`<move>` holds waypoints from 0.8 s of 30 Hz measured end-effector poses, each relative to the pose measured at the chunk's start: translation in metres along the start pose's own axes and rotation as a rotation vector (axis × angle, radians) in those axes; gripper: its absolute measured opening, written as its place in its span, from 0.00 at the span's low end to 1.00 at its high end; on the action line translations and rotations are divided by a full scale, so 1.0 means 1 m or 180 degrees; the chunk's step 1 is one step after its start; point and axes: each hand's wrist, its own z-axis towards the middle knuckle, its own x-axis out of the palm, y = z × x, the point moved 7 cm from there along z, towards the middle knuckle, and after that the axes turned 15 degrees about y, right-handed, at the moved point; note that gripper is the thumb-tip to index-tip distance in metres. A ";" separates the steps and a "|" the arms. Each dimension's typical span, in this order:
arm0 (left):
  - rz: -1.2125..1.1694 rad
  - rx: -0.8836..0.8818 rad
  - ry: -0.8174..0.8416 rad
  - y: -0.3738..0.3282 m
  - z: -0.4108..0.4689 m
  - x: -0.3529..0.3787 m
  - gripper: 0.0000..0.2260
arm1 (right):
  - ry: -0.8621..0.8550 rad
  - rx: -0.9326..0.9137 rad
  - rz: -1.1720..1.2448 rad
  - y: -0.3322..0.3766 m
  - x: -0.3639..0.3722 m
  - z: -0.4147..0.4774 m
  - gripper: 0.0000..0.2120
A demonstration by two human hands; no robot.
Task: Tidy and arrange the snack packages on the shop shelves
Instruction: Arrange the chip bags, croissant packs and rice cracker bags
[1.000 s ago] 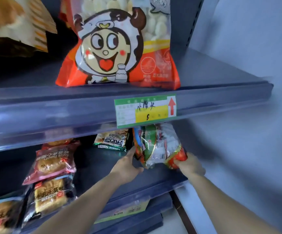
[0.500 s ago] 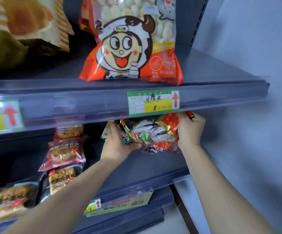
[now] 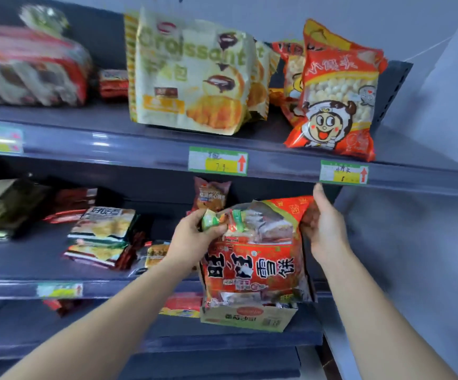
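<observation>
Worn on head, wide-angle, single view. Faces forward at shop shelving, close, within arm's reach. Takes in upper shelf [image 3: 112, 149] across upper half, middle shelf [image 3: 16, 259] below it, wall [image 3: 428, 242] along right edge. Catches forearms from bottom edge, left hand [image 3: 192, 237], right hand [image 3: 323, 229] and red snack bag [image 3: 252, 267] near centre. Blurs toward left side.

Croissant bag [image 3: 189, 75] sits on the top shelf [image 3: 140, 149], cartoon-face snack bag [image 3: 337, 97] right of it (rice cracker bag [image 3: 255, 259] below, in front of the middle shelf [image 3: 16, 283]).
</observation>
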 end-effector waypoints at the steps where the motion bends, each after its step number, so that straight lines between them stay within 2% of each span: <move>1: -0.0018 0.0007 -0.0114 -0.002 -0.015 -0.013 0.05 | 0.0152 0.0064 -0.0100 -0.005 0.013 -0.006 0.16; 4: 0.0075 -0.0109 -0.0537 -0.010 -0.060 -0.058 0.03 | 0.0803 0.0243 -0.0644 -0.022 0.061 -0.030 0.18; 7: 0.0614 -0.0244 -0.0668 -0.019 -0.101 -0.102 0.03 | 0.1182 0.0059 -0.1327 -0.032 0.113 -0.056 0.36; 9: 0.1202 -0.0275 -0.0685 -0.029 -0.126 -0.129 0.07 | 0.1298 -0.0285 -0.2148 -0.028 0.148 -0.073 0.43; 10: 0.1527 -0.0314 -0.0692 -0.033 -0.138 -0.140 0.11 | 0.1438 -0.0520 -0.2802 -0.028 0.170 -0.081 0.44; 12: 0.2117 -0.0416 -0.0695 -0.042 -0.165 -0.159 0.17 | 0.2034 -0.0776 -0.4005 -0.039 0.219 -0.101 0.41; 14: 0.2452 -0.0482 -0.0659 -0.046 -0.189 -0.177 0.18 | 0.2780 -0.0588 -0.4376 -0.063 0.262 -0.123 0.36; 15: 0.2536 -0.0514 -0.0676 -0.047 -0.202 -0.186 0.17 | 0.2945 -0.0571 -0.4386 -0.071 0.281 -0.134 0.31; 18: 0.2483 -0.0570 -0.0916 -0.053 -0.244 -0.220 0.14 | 0.2708 -0.1257 -0.4260 -0.068 0.330 -0.160 0.04; 20: 0.2181 -0.0464 -0.1198 -0.055 -0.273 -0.248 0.15 | 0.2657 -0.1510 -0.4041 -0.065 0.359 -0.177 0.08; 24: 0.1679 -0.0285 -0.1880 -0.049 -0.327 -0.305 0.27 | 0.2598 -0.1766 -0.3527 -0.065 0.412 -0.197 0.05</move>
